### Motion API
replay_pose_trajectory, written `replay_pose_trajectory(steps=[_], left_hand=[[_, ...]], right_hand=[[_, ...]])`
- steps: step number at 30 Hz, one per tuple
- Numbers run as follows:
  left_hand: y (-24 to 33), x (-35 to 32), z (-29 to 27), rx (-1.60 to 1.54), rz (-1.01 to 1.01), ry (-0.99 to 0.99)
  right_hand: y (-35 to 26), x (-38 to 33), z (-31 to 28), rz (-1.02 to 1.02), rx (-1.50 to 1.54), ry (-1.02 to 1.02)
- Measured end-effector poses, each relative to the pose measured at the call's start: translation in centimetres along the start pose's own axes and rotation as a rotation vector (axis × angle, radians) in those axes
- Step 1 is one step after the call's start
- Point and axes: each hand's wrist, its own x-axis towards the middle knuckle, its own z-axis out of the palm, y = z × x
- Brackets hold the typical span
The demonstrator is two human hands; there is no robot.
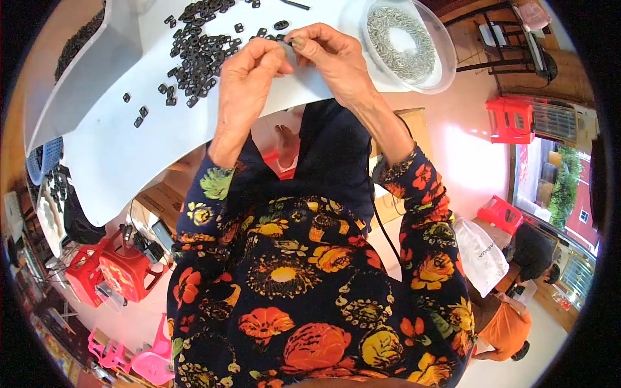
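Both hands are raised close together over the near edge of a white table (116, 165). My right hand (336, 68) pinches a small black plastic piece (289, 40) between thumb and fingers. My left hand (249, 84) is closed in a pinch right beside it; whatever its fingertips hold is hidden. Just left of my hands lies a loose heap of small black plastic pieces (197, 68) with holes in them, a few scattered apart. On my right stands a clear round bowl (445, 72) holding many small silvery metal pieces (420, 64) in a ring.
A white raised panel (90, 74) borders the table at left, with a blue basket (45, 158) near it. Red stools (129, 268) and a pink chair (155, 352) stand lower left. At right are a red stool (508, 119), a white sack (480, 255) and a person in orange (508, 326).
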Motion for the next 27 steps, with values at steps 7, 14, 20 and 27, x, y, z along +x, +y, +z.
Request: replay_pose_trajectory(steps=[7, 14, 20, 27], left_hand=[[1.6, 6.5, -1.6, 0.694, 0.490, -0.114], [0.0, 10.9, -2.4, 1.165, 0.352, -0.497], [-0.4, 10.2, -2.3, 1.049, 0.594, -0.433], [2.6, 6.0, -0.8, 0.685, 0.337, -0.277]], right_hand=[[-0.1, -0.8, -0.5, 0.033, 0.139, 0.054], [0.5, -0.9, -0.3, -0.087, 0.115, 0.070], [0.4, -0.8, -0.4, -0.114, 0.107, 0.089], [0.5, -0.7, -0.4, -0.106, 0.131, 0.106]])
